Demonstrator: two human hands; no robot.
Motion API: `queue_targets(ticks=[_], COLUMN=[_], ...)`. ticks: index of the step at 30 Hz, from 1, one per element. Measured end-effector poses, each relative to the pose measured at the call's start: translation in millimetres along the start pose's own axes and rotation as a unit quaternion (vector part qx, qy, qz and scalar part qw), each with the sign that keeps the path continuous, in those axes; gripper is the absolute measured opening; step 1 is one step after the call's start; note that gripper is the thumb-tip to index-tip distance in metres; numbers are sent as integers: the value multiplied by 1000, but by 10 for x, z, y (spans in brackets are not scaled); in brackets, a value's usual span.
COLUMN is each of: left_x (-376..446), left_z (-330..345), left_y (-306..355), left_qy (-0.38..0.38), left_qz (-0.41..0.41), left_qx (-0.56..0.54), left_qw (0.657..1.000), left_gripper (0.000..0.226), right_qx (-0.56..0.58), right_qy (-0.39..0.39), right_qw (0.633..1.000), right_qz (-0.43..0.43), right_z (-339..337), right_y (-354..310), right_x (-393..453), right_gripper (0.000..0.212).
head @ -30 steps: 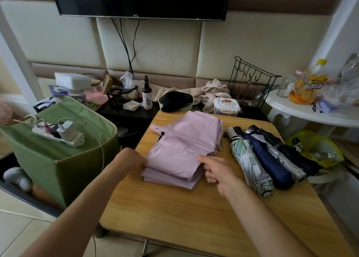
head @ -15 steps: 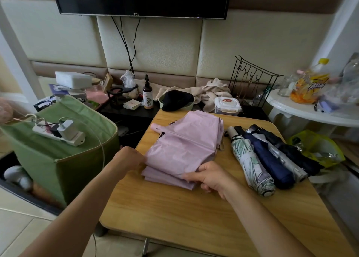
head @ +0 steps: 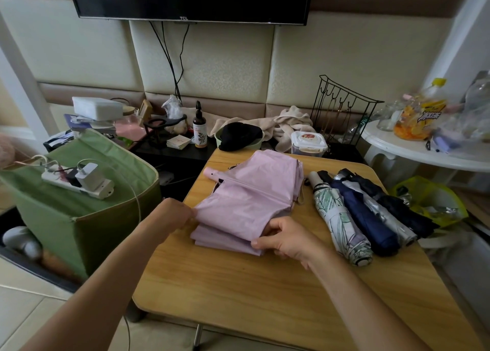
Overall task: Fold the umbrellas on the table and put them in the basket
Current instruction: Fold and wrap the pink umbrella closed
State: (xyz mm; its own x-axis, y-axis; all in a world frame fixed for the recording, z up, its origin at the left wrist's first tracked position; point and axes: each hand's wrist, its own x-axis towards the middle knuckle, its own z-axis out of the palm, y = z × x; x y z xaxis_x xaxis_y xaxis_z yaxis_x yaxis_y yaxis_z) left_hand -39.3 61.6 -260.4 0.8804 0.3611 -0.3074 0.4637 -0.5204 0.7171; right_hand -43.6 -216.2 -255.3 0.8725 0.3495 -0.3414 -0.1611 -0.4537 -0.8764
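While your left hand (head: 173,215) is pinching the pink umbrella (head: 246,205) fabric's edge, your right hand (head: 287,238) is gripping its near folds.

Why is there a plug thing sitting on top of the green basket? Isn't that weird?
Yes, that looks odd. A white power strip with a charger plugged in lies across the green fabric basket, where the umbrellas should go. Meanwhile both hands, left and right, grip the pink umbrella on the wooden table.
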Motion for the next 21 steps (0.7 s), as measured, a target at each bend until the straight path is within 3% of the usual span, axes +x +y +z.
queue_targets(ticks=[7, 11, 14, 16, 18, 21], left_x=[-27, -46, -63, -107, -138, -213], left_z=[0, 11, 71, 131, 230, 409], left_y=[-16, 30, 15, 25, 46, 128], left_qy=[13, 21, 47, 106, 169, 166], left_qz=[-25, -18, -13, 44, 145, 323], left_qx=[-43, -30, 21, 91, 129, 125], left_qw=[999, 999, 999, 989, 966, 923], left_gripper=[21, 10, 17, 12, 22, 35], right_qx=[-169, -231, -256, -274, -266, -231], right_qy=[72, 49, 11, 1, 39, 241], right_qw=[977, 966, 963, 957, 951, 893], right_qz=[-108, -109, -87, -93, -155, -302], right_z=[3, -41, -48, -115, -183, -182], right_y=[-26, -50, -44, -72, -130, -168], right_x=[12, 12, -25, -44, -49, -11], right_gripper=[36, 31, 22, 27, 36, 46])
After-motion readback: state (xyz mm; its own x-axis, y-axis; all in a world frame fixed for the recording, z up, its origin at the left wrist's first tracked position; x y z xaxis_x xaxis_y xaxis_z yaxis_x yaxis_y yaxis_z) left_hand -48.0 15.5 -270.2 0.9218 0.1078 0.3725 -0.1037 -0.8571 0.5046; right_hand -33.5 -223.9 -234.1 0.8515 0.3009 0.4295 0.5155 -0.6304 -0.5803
